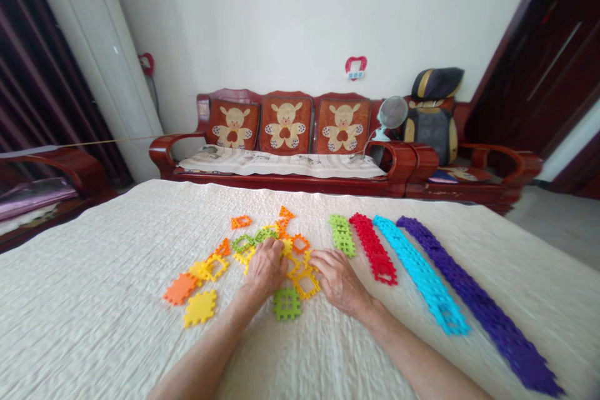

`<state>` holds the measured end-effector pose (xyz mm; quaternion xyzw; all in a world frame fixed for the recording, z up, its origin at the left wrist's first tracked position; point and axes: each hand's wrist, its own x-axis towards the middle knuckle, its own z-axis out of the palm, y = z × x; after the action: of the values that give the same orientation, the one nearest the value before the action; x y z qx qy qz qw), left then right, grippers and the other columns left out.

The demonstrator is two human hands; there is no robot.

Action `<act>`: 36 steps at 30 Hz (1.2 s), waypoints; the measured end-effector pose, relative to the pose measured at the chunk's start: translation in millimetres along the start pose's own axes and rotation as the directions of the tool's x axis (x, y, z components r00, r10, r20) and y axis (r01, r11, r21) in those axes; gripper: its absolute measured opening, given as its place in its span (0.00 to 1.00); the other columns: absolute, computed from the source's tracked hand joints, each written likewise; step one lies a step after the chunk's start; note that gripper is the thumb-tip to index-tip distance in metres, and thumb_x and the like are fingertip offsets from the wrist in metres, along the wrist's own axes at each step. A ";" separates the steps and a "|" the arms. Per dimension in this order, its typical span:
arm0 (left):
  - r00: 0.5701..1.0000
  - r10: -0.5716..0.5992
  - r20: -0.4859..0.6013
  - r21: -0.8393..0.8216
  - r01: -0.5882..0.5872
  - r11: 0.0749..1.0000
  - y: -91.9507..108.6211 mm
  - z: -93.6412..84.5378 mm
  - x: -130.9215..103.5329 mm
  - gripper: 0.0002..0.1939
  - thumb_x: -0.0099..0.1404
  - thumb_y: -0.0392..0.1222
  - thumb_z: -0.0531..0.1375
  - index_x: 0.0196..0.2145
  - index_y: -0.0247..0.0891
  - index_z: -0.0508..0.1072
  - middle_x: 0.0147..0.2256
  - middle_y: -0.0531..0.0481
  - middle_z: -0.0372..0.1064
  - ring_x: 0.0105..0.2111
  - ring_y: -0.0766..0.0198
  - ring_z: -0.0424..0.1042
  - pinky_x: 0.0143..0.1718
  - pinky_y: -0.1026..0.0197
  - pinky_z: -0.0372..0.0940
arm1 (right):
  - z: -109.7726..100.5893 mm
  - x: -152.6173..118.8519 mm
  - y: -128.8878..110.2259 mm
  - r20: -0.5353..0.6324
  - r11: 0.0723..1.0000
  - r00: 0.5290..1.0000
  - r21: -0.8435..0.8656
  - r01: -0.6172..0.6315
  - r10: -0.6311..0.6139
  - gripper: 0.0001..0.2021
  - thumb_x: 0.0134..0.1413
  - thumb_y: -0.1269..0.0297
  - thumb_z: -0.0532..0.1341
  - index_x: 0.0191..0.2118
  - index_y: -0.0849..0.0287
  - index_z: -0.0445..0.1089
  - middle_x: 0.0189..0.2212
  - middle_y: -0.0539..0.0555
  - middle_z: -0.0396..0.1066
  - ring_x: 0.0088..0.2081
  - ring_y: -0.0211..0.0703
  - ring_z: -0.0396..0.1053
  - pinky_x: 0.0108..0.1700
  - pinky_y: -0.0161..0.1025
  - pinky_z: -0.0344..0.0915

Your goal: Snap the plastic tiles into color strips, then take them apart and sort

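Observation:
My left hand (pixel 268 267) is over a loose pile of notched plastic building tiles, its fingers bent down and closed among them; what lies under the fingertips is hidden. My right hand (pixel 338 280) rests at the pile's right edge, fingers stretched leftward and touching the side of the yellow pieces. A yellow frame tile (pixel 306 295) lies between the hands, with a green window tile (pixel 287 304) nearer to me. Left of my left hand are a solid yellow tile (pixel 200 309), a solid orange tile (pixel 180 289) and a green frame tile (pixel 242 242).
On the right, overlapping tiles form rows: a short green row (pixel 342 235), a red row (pixel 372 247), a light blue row (pixel 417 270) and a long purple row (pixel 478 300). A quilted cream cover (pixel 117 300) spreads beneath everything. Beyond stands a wooden sofa (pixel 281 184).

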<state>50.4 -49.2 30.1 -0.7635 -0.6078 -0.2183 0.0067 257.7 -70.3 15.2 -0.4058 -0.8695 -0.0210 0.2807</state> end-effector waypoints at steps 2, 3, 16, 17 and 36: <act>1.000 0.011 -0.018 -0.048 -0.011 0.999 -5.2 -2.2 3.6 0.11 0.61 0.35 0.52 0.40 0.37 0.70 0.38 0.44 0.69 0.37 0.60 0.70 0.39 0.61 0.63 | 0.4 -0.2 0.2 -0.006 1.000 1.000 -0.005 0.005 -0.005 0.21 0.47 0.78 0.53 0.47 0.58 0.68 0.48 0.56 0.68 0.50 0.45 0.61 0.54 0.46 0.56; 1.000 0.014 -0.028 -0.066 -0.016 0.998 -8.0 -3.7 5.4 0.12 0.62 0.34 0.51 0.41 0.37 0.70 0.37 0.44 0.69 0.36 0.61 0.71 0.38 0.62 0.63 | 0.7 -0.3 0.3 -0.010 1.000 1.000 -0.006 0.007 -0.008 0.21 0.47 0.79 0.53 0.47 0.58 0.68 0.47 0.56 0.68 0.50 0.45 0.61 0.54 0.46 0.56; 0.980 -0.095 -0.176 -0.352 0.028 0.936 -15.1 -19.4 13.8 0.27 0.54 0.30 0.52 0.53 0.37 0.67 0.41 0.45 0.73 0.32 0.64 0.73 0.37 0.61 0.66 | -1.2 0.7 -0.3 -0.008 0.999 1.000 0.033 0.013 -0.012 0.23 0.46 0.80 0.51 0.49 0.59 0.66 0.48 0.57 0.68 0.50 0.46 0.61 0.53 0.47 0.56; 0.981 -0.105 -0.163 -0.395 0.033 0.918 -13.6 -20.3 13.6 0.28 0.54 0.30 0.52 0.53 0.37 0.67 0.40 0.46 0.73 0.30 0.65 0.72 0.35 0.62 0.66 | -1.9 1.1 -0.9 -0.018 0.999 1.000 0.034 0.012 -0.011 0.23 0.46 0.80 0.51 0.50 0.59 0.66 0.48 0.57 0.68 0.50 0.46 0.62 0.53 0.47 0.56; 0.940 0.040 0.340 -0.866 0.296 0.403 5.9 -2.4 5.6 0.28 0.49 0.35 0.58 0.50 0.32 0.65 0.29 0.53 0.68 0.19 0.74 0.62 0.21 0.68 0.58 | -12.3 9.5 -26.1 -0.089 0.979 0.976 0.038 0.202 -0.198 0.12 0.54 0.72 0.57 0.45 0.57 0.67 0.50 0.57 0.67 0.51 0.47 0.62 0.53 0.49 0.60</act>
<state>56.0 -46.2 35.7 -0.6186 -0.4428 -0.3901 -0.5188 239.9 -84.5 35.3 -0.3082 -0.8936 -0.0459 0.3231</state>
